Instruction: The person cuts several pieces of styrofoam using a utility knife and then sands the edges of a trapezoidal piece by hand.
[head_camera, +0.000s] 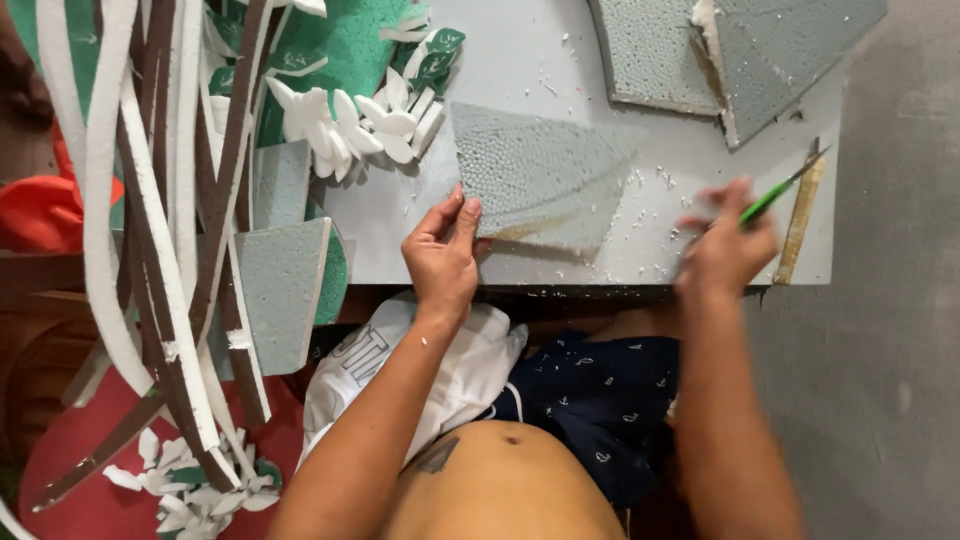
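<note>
A grey-painted foam piece, roughly four-sided, lies on the grey board in front of me. My left hand pinches its near left corner with thumb and fingers. My right hand, blurred by motion, is closed around a green-handled cutter whose tip points up and to the right, just right of the foam piece. White foam crumbs lie scattered around the piece.
Two more grey foam slabs lie at the far right of the board. A wooden ruler rests at its right edge. White foam flowers and green leaves sit left. Curved white-and-brown foam strips stand at the left.
</note>
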